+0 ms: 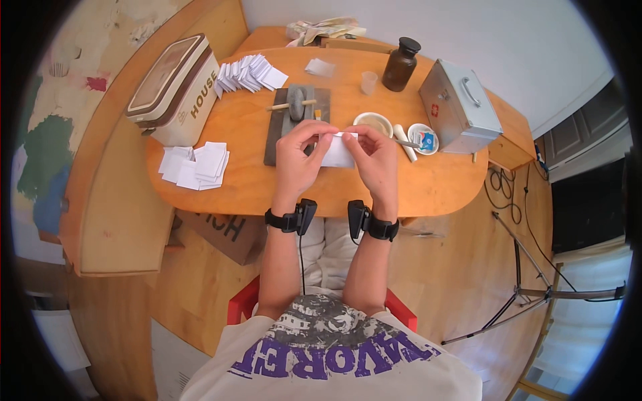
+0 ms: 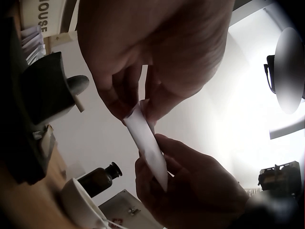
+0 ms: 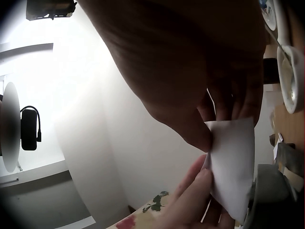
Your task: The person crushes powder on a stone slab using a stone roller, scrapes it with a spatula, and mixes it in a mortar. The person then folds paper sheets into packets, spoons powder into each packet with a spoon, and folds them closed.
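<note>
A small folded white paper packet (image 1: 339,154) is held up in front of the body, over the near side of the table. My left hand (image 1: 299,160) pinches its top left corner between thumb and fingers. The thumb and fingers of my right hand (image 1: 376,164) pinch the top right corner. In the left wrist view the paper (image 2: 147,145) appears nearly edge-on, a narrow strip between both hands. Its broad blank face (image 3: 232,162) shows in the right wrist view. Behind the hands, a grey grinding wheel (image 1: 296,103) with a wooden handle stands on a dark board (image 1: 278,137).
White packets (image 1: 207,164) lie at the left, with more stacked (image 1: 251,73) behind. A HOUSE box (image 1: 177,90) stands far left. To the right are a white mortar (image 1: 364,117), pestle (image 1: 405,143), small dish (image 1: 431,142), dark bottle (image 1: 400,65), plastic cup (image 1: 368,83) and metal case (image 1: 458,107).
</note>
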